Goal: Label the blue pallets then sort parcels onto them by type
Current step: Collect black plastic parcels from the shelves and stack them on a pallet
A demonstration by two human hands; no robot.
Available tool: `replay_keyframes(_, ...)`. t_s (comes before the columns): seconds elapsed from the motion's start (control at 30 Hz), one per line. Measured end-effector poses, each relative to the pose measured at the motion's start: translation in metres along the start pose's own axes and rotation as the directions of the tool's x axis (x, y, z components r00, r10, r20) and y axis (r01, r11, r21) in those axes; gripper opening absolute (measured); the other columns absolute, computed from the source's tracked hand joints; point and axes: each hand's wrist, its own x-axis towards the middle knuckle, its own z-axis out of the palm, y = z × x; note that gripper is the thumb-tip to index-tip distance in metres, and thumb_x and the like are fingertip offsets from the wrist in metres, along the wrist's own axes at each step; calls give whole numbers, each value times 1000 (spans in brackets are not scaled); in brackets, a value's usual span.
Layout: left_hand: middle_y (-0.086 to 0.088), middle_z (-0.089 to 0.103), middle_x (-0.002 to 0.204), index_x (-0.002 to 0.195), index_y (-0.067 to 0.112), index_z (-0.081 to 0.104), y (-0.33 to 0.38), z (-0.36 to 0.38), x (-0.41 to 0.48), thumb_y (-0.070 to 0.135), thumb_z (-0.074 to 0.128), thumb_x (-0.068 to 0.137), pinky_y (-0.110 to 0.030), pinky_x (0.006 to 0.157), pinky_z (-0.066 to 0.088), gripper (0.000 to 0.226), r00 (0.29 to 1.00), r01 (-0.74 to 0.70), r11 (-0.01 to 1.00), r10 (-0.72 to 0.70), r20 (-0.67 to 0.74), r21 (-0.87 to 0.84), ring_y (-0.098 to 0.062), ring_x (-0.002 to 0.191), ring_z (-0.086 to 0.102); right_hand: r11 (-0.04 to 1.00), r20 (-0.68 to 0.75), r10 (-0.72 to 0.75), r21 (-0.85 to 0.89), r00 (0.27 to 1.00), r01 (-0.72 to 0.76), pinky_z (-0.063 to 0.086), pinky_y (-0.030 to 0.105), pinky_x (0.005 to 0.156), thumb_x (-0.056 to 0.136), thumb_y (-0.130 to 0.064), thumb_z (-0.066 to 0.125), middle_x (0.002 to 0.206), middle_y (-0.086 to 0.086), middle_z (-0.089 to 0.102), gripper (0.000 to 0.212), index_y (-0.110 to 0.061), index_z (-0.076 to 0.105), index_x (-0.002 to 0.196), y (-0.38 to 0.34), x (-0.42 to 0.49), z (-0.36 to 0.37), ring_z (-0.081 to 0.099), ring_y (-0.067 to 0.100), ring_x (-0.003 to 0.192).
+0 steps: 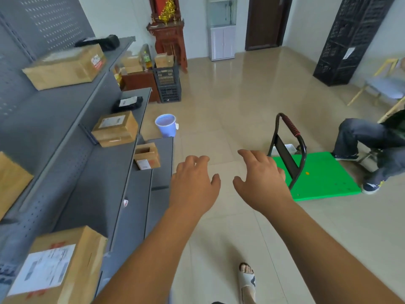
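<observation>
Left hand (192,183), right hand (262,181), both loose; one trolley (324,178), one bucket (166,126)

Open tiled floor (241,88) ahead; passage bounded left by grey shelving (87,150) with parcels, blocked right by green trolley (324,174) and seated person (372,141)

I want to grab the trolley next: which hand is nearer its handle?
Right. The right hand hovers beside the trolley handle, overlapping the green deck corner in view; the left hand hangs farther left, toward the grey shelving.
</observation>
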Motion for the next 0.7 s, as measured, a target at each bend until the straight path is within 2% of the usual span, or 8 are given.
replay_keyframes(0.2,-1,48,146,146,25,47,10,17,127,41,49,102,-43,102,44,47,998,58,998,-58,-24,15,-25,133,45,998,29,-62,18,998,61,34,47,108,90,-36,58,151,-3,43,64,-32,37,150,16,143,-1,39,27,137)
replay_keyframes(0.37,-2,51,142,144,24,50,6,22,218,39,51,102,-41,97,44,45,988,146,989,-144,-61,25,-27,129,50,987,49,-160,9,986,159,34,44,106,91,-35,58,150,-2,43,63,-30,37,151,6,255,3,41,26,135)
replay_keyframes(0.7,-5,53,140,141,22,52,-57,35,389,38,52,101,-43,97,45,43,974,220,976,-219,-54,1,-30,126,50,975,142,-222,16,965,222,33,46,109,92,-36,58,151,-3,42,64,-29,36,152,-39,429,61,39,26,138)
